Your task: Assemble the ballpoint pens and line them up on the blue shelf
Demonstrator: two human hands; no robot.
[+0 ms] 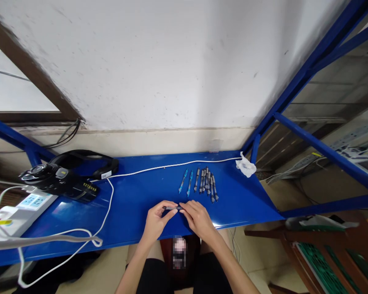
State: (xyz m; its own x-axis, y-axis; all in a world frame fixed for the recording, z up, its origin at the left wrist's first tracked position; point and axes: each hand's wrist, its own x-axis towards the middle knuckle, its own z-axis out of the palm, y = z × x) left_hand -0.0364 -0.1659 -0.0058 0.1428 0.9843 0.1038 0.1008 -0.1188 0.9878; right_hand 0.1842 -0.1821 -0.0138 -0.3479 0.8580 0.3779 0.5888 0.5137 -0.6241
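Both hands meet over the front middle of the blue table [131, 204]. My left hand [157, 222] and my right hand [198, 218] pinch the two ends of one dark pen [173, 208], held level just above the tabletop. Beyond the hands lies a row of several pens [206, 181], with two blue-barrelled pens [186, 182] at its left end. The fingers of both hands are curled around the pen.
A white cable [159, 168] runs across the table and loops off the front left. A black device [59, 179] and a white power strip [21, 208] sit at the left. A crumpled white tissue [245, 165] lies at the back right. Blue shelf posts [297, 85] rise on the right.
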